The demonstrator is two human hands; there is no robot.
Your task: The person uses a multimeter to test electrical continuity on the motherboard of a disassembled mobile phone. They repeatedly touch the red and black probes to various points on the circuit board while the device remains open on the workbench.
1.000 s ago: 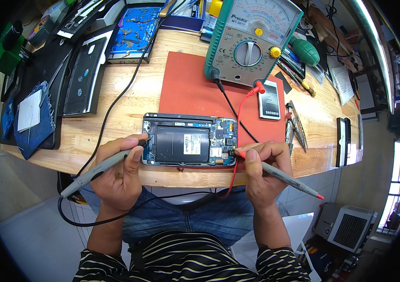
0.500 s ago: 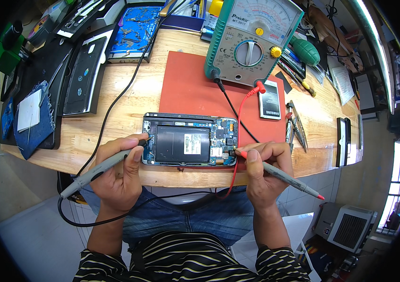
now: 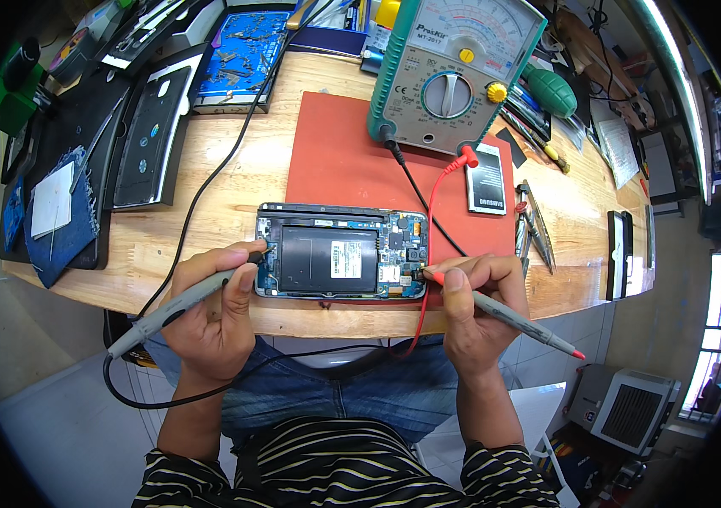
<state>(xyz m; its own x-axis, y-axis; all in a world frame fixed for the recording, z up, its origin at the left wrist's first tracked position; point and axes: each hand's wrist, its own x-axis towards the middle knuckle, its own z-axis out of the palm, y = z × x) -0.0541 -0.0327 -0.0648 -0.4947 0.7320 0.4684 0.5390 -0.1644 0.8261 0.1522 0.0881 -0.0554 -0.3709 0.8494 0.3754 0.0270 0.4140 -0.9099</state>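
Note:
An opened smartphone [image 3: 327,262] lies sideways near the table's front edge, its battery bay and circuit board bare. My left hand [image 3: 212,305] is closed on a grey test probe with a black tip [image 3: 176,315], whose point is at the phone's left end. In my right hand [image 3: 481,309] I grip a grey test probe with a red tip [image 3: 521,322]; its point is at the board on the phone's right end. Whether the points touch metal is too small to tell. Black and red leads run to an upright analog multimeter [image 3: 454,85] behind the phone.
Under the multimeter lies an orange-red mat [image 3: 335,152] with a phone battery [image 3: 486,182] on it. Tweezers [image 3: 537,229] lie to the right. A green rubber air blower [image 3: 552,93], an open black box [image 3: 150,140] and a blue tray of small parts [image 3: 244,55] stand around. The black lead loops at left.

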